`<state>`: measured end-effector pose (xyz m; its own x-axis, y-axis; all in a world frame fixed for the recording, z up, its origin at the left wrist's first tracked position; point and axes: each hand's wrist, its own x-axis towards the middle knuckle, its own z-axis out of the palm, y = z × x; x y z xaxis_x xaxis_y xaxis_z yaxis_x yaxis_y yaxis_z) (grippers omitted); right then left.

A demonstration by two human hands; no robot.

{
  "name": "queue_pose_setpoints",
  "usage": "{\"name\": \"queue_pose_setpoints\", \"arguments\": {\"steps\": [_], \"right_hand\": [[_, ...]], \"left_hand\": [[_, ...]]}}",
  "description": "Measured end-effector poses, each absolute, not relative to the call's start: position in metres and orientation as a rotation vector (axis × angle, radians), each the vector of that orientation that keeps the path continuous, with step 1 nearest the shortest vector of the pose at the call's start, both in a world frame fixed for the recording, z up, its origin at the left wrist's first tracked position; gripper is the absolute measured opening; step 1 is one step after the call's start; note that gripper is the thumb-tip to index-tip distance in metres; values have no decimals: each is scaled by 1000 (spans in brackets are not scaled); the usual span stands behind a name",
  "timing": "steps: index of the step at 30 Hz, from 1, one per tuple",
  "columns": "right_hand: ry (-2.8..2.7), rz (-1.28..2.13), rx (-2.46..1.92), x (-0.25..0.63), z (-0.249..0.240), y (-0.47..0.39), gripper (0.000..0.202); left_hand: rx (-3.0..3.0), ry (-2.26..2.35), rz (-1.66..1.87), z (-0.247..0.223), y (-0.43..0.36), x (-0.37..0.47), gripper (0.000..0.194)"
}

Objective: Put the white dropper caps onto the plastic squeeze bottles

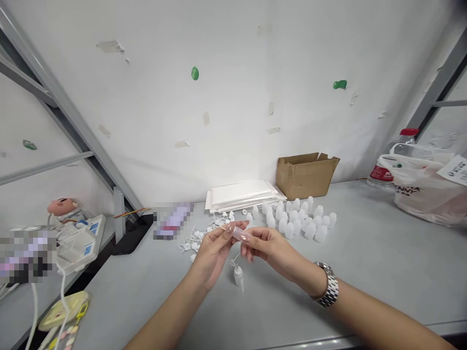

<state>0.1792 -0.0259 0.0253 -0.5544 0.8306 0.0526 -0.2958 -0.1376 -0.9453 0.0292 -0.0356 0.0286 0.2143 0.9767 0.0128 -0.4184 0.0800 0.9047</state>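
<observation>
A small translucent white plastic bottle [241, 235] lies sideways between my two hands above the table. My right hand [269, 247] pinches its body between thumb and fingers. At its other end, my left hand [215, 253] is closed with thumb and fingertips; whether a cap sits there is hidden. Below my hands, a capped little bottle [238, 276] with a thin white cord loop stands on the table. Loose white caps with cords [197, 236] are scattered behind my left hand. Several similar small bottles [297, 226] stand grouped behind and right of my right hand.
Flat white packages [241, 192] are stacked against the wall beside an open cardboard box [306, 177]. A plastic bag [426, 189] and a red-capped bottle [381, 172] stand far right. A blurred purple object [175, 221], a power strip [82, 245] and cables are on the left.
</observation>
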Motion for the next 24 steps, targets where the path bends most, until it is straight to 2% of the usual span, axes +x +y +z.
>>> {"name": "queue_pose_setpoints", "arguments": {"steps": [5, 10, 13, 17, 20, 24], "right_hand": [[-1195, 1940, -546, 179, 18, -24, 28], [-1008, 2229, -356, 182, 16, -21, 20], [-956, 2304, -341, 183, 17, -20, 25], [-978, 2288, -401, 182, 18, -23, 34], [-1095, 2186, -472, 180, 20, -25, 35], [-1267, 1854, -613, 178, 22, -27, 28]], "left_hand": [[930, 700, 1195, 27, -37, 31, 14], [968, 659, 1164, 26, -39, 31, 8], [1008, 662, 1169, 28, -39, 30, 14], [1021, 683, 1153, 33, -38, 27, 30], [1042, 737, 1177, 32, -37, 25, 26], [1098, 816, 1243, 27, -36, 25, 19]]}}
